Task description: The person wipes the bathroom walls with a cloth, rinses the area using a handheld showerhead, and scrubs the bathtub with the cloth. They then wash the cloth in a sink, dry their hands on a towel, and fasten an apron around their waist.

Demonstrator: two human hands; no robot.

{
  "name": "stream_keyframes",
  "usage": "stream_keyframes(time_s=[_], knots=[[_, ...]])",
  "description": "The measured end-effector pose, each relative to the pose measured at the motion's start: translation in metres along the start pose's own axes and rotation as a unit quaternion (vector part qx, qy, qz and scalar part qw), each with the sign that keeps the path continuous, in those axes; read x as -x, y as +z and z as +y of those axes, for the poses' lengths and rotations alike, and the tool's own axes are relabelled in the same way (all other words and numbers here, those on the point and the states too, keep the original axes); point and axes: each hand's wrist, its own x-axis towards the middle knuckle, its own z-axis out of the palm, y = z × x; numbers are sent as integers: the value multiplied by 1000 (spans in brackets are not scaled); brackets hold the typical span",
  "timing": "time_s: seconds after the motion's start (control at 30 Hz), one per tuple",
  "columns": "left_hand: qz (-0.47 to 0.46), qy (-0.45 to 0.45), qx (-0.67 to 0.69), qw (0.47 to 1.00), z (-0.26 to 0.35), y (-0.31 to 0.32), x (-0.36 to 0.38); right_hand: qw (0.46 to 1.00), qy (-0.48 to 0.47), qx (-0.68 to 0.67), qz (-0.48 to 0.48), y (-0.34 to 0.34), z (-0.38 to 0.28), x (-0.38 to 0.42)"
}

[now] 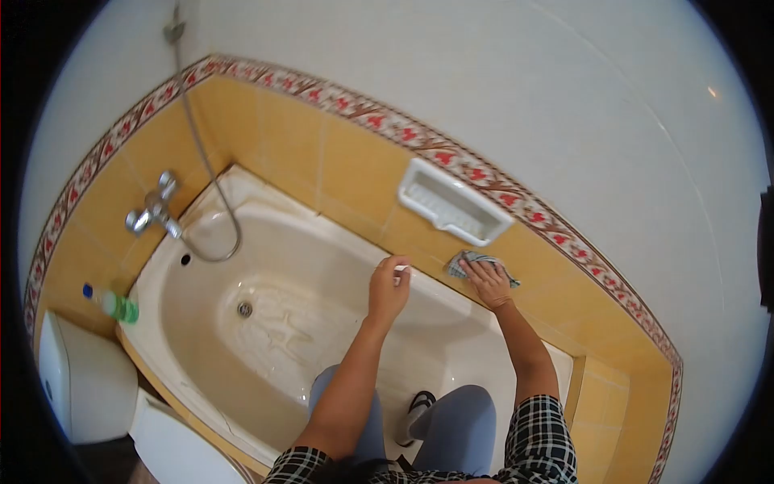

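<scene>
My right hand [488,282] presses a grey-blue patterned cloth [457,266] against the yellow tiled wall [355,181], just below the white soap dish [439,184]. Its fingers lie over the cloth, which shows at both sides of them. Over the tub's wall-side rim, my left hand [389,290] is raised with its fingers curled in. A small whitish spot shows at these fingers, but I cannot tell what they hold. Beneath both arms is the cream bathtub [322,258], with brownish marks on its floor around the drain [244,309].
A chrome mixer tap [153,214] with a hanging shower hose [197,133] is at the tub's left end. A green bottle [121,307] and a blue-capped one [89,291] stand on the corner near the toilet [89,379]. One slippered foot [415,411] is inside the tub.
</scene>
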Motion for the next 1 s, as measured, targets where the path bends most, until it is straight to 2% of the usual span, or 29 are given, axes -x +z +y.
stream_keyframes(time_s=[0.1, 0.17, 0.2, 0.3, 0.4, 0.53, 0.6, 0.7, 0.8, 0.83, 0.9, 0.97, 1.0], knots=[[-2, -19, 0, 1000, 12, -17, -1, 989, -68, -107, -74, 33, -54, -36], [-42, -21, 31, 998, 5, -30, 0, 977, -87, -163, -104, 57, -90, -47], [-64, -19, 43, 997, -1, -36, -3, 966, -89, -184, -160, 73, -106, -47], [-41, -80, 58, 994, -29, -52, -8, 962, 22, -218, -164, 90, -141, -55], [17, -125, 100, 987, -42, -61, -14, 961, -65, -260, -72, 105, -155, -103], [54, -155, 102, 981, -84, -63, -20, 946, -164, -278, 5, 114, -207, -236], [71, -164, 101, 979, -105, -73, -19, 940, -177, -279, 88, 136, -247, -307], [130, -176, 12, 976, -139, -112, -13, 919, -171, -347, 74, 140, -302, -399], [226, -181, -101, 952, -160, -168, 5, 893, -187, -404, 61, 148, -334, -444], [253, -201, -151, 934, -154, -188, 15, 889, -190, -415, 44, 148, -330, -440], [268, -127, -360, 885, -147, -231, 54, 894, -180, -409, 3, 144, -311, -421], [302, -166, -452, 822, -128, -266, 102, 911, -149, -385, -20, 137, -290, -382], [319, -197, -510, 774, -115, -280, 125, 918, -134, -372, -20, 137, -280, -362]])
